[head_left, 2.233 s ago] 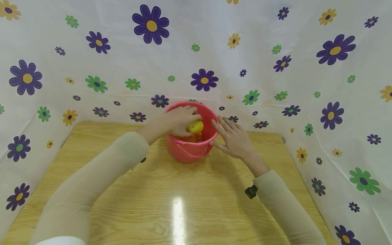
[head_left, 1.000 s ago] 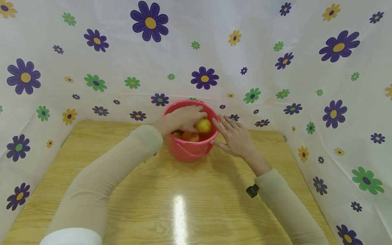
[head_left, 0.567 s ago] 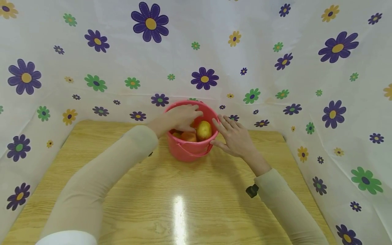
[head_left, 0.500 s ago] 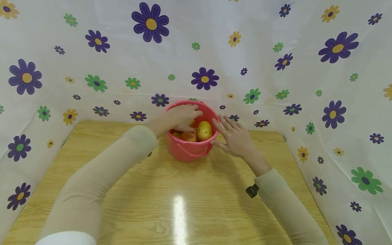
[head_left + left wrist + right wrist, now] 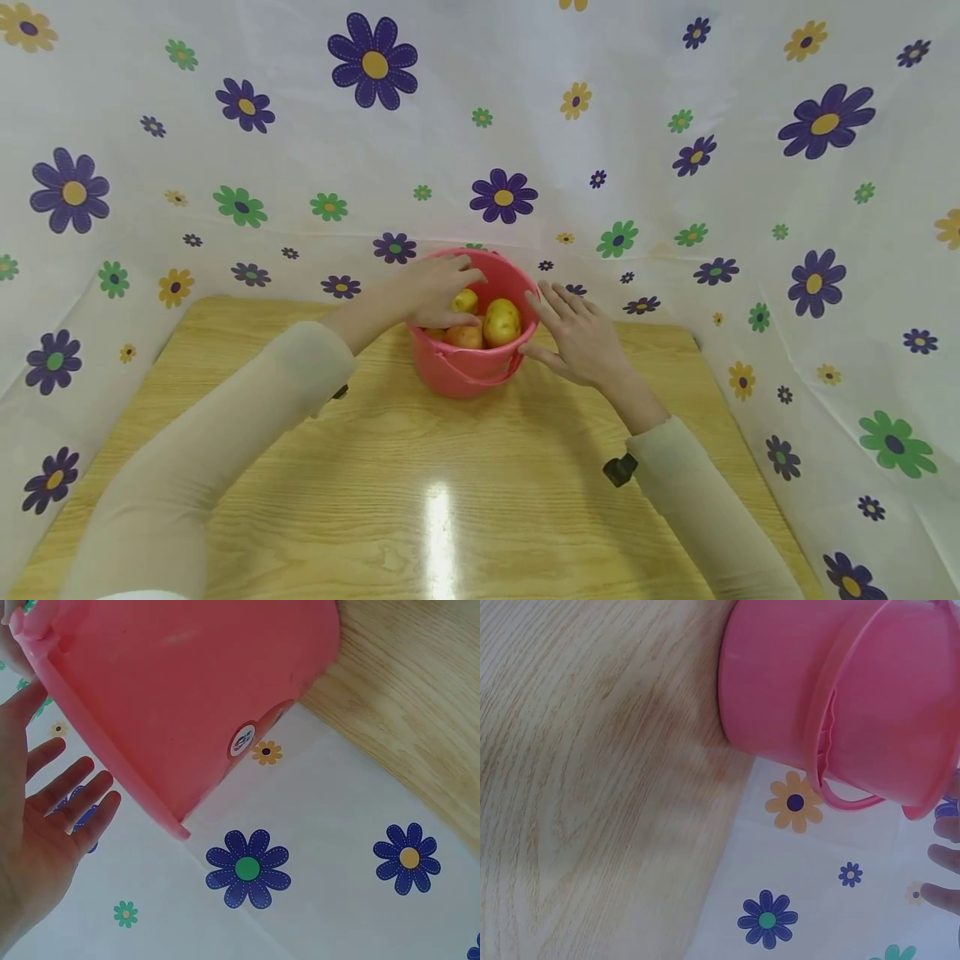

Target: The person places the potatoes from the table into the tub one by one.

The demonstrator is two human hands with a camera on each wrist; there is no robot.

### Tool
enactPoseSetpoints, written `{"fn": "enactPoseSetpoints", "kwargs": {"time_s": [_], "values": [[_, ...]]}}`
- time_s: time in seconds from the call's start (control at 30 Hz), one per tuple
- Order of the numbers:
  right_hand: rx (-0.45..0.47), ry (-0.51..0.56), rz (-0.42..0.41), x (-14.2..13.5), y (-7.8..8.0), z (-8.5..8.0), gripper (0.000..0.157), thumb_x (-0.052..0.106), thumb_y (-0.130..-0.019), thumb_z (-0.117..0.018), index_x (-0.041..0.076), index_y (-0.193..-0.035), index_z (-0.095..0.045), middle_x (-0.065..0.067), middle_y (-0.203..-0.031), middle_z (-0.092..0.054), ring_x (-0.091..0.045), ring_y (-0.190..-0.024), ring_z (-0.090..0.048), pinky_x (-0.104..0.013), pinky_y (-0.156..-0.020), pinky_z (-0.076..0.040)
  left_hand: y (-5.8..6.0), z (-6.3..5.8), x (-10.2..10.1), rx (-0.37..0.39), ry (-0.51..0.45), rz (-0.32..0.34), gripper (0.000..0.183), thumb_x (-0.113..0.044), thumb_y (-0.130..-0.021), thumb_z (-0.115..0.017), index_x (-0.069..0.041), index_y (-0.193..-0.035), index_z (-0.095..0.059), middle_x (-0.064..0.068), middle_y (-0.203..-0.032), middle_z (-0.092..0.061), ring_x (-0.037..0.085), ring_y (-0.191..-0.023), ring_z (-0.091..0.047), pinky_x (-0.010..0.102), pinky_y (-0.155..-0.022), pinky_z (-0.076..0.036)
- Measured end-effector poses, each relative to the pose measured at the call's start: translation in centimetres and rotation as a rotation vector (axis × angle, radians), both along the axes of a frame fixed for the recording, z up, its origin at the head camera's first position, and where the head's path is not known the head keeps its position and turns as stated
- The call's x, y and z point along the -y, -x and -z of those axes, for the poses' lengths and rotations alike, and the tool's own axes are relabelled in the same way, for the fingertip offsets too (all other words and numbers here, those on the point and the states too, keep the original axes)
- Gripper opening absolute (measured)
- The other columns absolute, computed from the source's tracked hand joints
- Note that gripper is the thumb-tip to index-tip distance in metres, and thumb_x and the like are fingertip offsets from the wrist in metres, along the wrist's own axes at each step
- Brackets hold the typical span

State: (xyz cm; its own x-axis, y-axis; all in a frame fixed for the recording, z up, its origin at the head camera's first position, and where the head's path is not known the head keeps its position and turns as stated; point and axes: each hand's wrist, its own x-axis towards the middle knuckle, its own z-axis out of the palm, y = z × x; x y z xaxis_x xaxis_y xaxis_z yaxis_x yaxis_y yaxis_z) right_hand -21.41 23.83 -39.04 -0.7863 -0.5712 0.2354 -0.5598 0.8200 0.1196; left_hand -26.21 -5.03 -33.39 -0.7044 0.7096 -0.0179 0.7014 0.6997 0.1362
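Note:
A pink bucket (image 5: 468, 367) stands at the back of the table with several potatoes inside. One large yellow potato (image 5: 502, 323) lies on the right, a smaller yellow one farther back, and an orange-brown round item (image 5: 464, 336), possibly a potato or an onion, in front. Above the bucket's left side is my left hand (image 5: 437, 292), its fingers loose and holding nothing; the left wrist view (image 5: 45, 832) shows the palm bare beside the rim. My right hand (image 5: 581, 337) is spread against the right side of the rim, fingers straight.
The wooden table (image 5: 375, 483) reaches forward from the bucket. A white cloth with printed flowers (image 5: 660, 192) rises behind and along both sides. The bucket's handle (image 5: 832, 712) hangs down on its front side.
My left hand has let go of the yellow potato, which now lies at the right inside the bucket, and has drawn up and left. The right hand has stayed at the rim.

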Motion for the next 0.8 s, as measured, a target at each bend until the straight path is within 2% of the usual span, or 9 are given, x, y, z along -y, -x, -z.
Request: {"fn": "enactPoseSetpoints", "kwargs": {"time_s": [0.17,0.3,0.47,0.6,0.8], "values": [[-0.018,0.024,-0.001,-0.1,-0.2,-0.4,0.107,0.089,-0.092,-0.005,0.016,-0.164,-0.038,-0.016,-0.170,-0.039,-0.040,-0.155,-0.042,-0.063,-0.116,-0.048,-0.8,0.2,1.0,-0.050,-0.067,-0.001,0.069,-0.055,-0.098,-0.067,-0.007,-0.147,-0.057,0.016,-0.140,-0.063,0.032,-0.132,-0.058,0.049,-0.117,-0.051],[-0.021,0.063,0.002,-0.2,-0.6,-0.7,0.105,0.090,-0.093,-0.012,0.018,-0.165,-0.037,-0.016,-0.170,-0.039,-0.040,-0.155,-0.042,-0.064,-0.116,-0.047,-1.5,0.4,2.1,-0.066,-0.106,-0.030,0.072,-0.059,-0.099,-0.064,-0.007,-0.148,-0.057,0.015,-0.143,-0.063,0.034,-0.137,-0.055,0.052,-0.119,-0.049],[-0.001,0.090,0.026,-0.4,-1.3,-1.0,0.094,0.083,-0.096,-0.037,0.020,-0.166,-0.035,-0.016,-0.172,-0.035,-0.042,-0.156,-0.040,-0.067,-0.116,-0.046,-2.9,0.9,3.8,-0.046,-0.117,-0.097,0.076,-0.062,-0.099,-0.062,-0.011,-0.154,-0.051,0.013,-0.155,-0.056,0.036,-0.148,-0.048,0.059,-0.125,-0.041],[0.022,0.091,0.059,-0.6,-2.0,-1.3,0.093,0.073,-0.093,-0.056,0.020,-0.167,-0.033,-0.016,-0.174,-0.030,-0.042,-0.158,-0.035,-0.067,-0.119,-0.043,-4.3,1.5,5.1,-0.037,-0.115,-0.132,0.083,-0.065,-0.097,-0.062,-0.012,-0.159,-0.046,0.016,-0.164,-0.047,0.040,-0.155,-0.039,0.063,-0.129,-0.032],[0.005,0.100,0.066,-1.2,-3.1,-1.4,0.097,0.069,-0.090,-0.062,0.017,-0.166,-0.034,-0.015,-0.175,-0.029,-0.040,-0.161,-0.029,-0.066,-0.124,-0.038,-6.0,2.2,7.3,-0.060,-0.134,-0.198,0.092,-0.069,-0.096,-0.059,-0.014,-0.165,-0.035,0.016,-0.173,-0.032,0.042,-0.161,-0.030,0.066,-0.128,-0.031]]}}
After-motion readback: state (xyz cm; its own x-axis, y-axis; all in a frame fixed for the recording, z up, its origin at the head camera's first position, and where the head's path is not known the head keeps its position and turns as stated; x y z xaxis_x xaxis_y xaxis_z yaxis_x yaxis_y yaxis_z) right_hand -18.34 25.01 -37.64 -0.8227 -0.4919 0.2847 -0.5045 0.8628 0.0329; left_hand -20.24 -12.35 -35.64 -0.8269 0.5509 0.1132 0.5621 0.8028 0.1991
